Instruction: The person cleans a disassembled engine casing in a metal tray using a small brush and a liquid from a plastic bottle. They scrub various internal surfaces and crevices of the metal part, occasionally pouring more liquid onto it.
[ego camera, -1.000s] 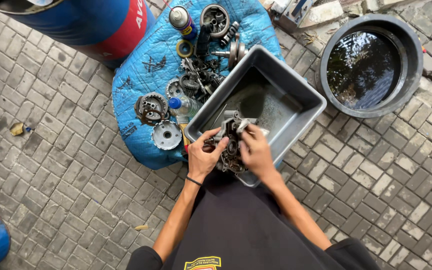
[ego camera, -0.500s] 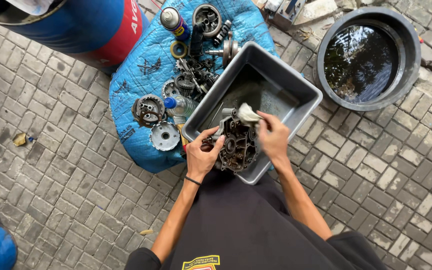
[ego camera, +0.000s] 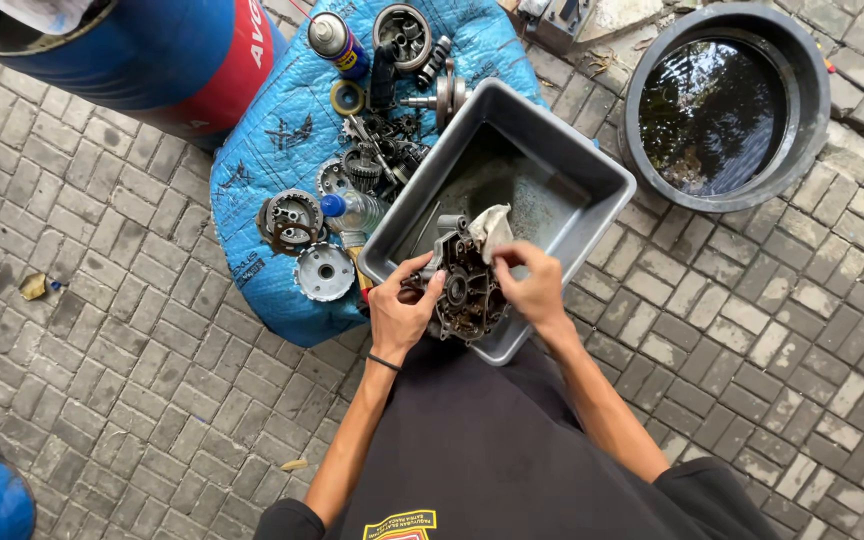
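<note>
Greasy engine casing [ego camera: 467, 290] | long axis toward tray [ego camera: 592, 215] | both hands gripping

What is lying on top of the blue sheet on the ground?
On the blue sheet lie gears, round metal engine parts, a spray can and a small bottle. The grey tub covers its right edge, hiding what is under there.

Grey tub [ego camera: 592, 190]; dark greasy engine case [ego camera: 467, 295] w/ off-white rag [ego camera: 492, 228]; blue woven tarp [ego camera: 272, 150]; blue/red drum [ego camera: 152, 60]; black basin [ego camera: 812, 150]; grey herringbone paving [ego camera: 102, 330].
</note>
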